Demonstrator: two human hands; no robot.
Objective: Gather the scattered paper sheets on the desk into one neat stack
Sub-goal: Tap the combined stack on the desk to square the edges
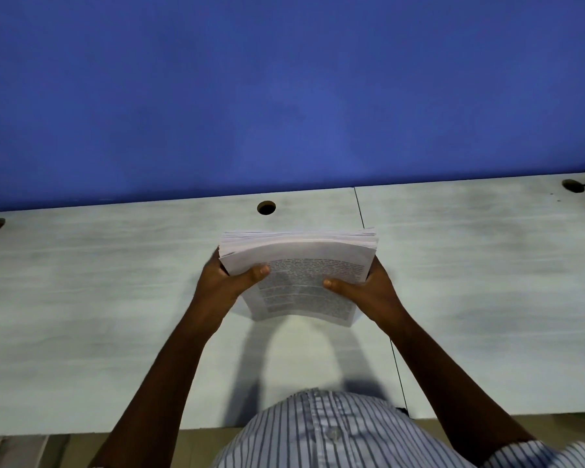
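Though gathered already into one thick white stack of printed paper sheets (304,288), not yet laid down: held tilted over the middle of the pale wood-grain surface (115,298), upper edges slightly ragged. Likely raised for squaring by tapping; contact of lower edge with surface not discernible. Left hand (223,282) gripping left side, with thumb across the face, fingers behind. Right hand (368,292) gripping right side likewise. Forearms extended forward, converging.

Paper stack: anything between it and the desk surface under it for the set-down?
Nothing visible. The left hand and right hand hold the paper stack by its sides; the desk beneath shows only shadow. The nearest cable hole sits farther back, clear of it.
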